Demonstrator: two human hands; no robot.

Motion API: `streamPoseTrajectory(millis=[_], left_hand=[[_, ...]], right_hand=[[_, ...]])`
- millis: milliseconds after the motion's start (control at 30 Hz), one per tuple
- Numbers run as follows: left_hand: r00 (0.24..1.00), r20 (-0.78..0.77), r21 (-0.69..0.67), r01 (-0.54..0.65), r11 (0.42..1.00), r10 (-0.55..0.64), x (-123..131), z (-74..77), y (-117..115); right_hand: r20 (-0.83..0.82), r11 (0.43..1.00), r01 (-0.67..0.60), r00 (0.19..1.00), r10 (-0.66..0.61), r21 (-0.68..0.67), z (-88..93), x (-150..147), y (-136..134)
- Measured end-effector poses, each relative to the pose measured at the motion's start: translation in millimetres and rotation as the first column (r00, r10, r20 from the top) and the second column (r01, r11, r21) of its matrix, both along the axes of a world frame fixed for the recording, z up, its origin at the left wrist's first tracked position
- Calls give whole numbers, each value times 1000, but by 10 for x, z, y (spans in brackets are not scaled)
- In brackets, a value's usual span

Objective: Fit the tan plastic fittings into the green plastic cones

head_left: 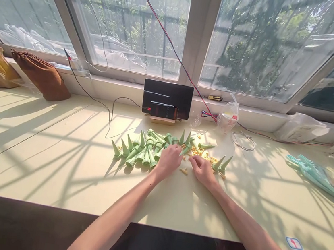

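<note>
My left hand [169, 158] is closed, its fingertips on a green plastic cone spike [186, 149] that points up and to the right. Just to the right, my right hand [203, 171] is pinched above the tabletop; whatever is between its fingertips is too small to make out. Many more green cone spikes [140, 154] lie and stand in a heap to the left of my left hand. Small yellow plastic pieces [195, 148] are scattered behind and between the hands, and one loose yellow piece [183, 171] lies nearer to me. Two upright green cones [225, 164] stand beside my right hand.
Behind the heap, a black tablet [168, 92] leans by the window with a phone [165, 111] in front. A brown pouch [43, 77] lies at the back left. Plastic bags [228, 118], a coiled wire [243, 141] and a teal packet [316, 175] are on the right.
</note>
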State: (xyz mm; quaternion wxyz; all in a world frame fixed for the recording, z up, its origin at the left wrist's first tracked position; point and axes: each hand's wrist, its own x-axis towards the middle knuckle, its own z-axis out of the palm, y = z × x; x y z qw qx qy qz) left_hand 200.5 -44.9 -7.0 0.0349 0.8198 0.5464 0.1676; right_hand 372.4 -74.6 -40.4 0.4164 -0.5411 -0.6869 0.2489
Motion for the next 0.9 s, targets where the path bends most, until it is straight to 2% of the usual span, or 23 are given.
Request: streamPoseTrajectory(millis=[200, 433, 533, 900], left_hand=[[999, -20, -11, -33, 999, 33, 27, 3, -33], [975, 22, -12, -222, 975, 222, -36, 65, -54], [965, 4, -44, -260, 965, 261, -64, 62, -37], [984, -70, -144, -173, 974, 164, -94, 89, -29]], right_hand=[[-22, 1000, 0, 1000, 0, -10, -37, 4, 9], [-19, 1000, 1, 1000, -1, -13, -46, 1, 21], [-20, 1000, -6, 1000, 5, -13, -52, 2, 25], [-32, 1000, -10, 999, 10, -24, -19, 1, 13]])
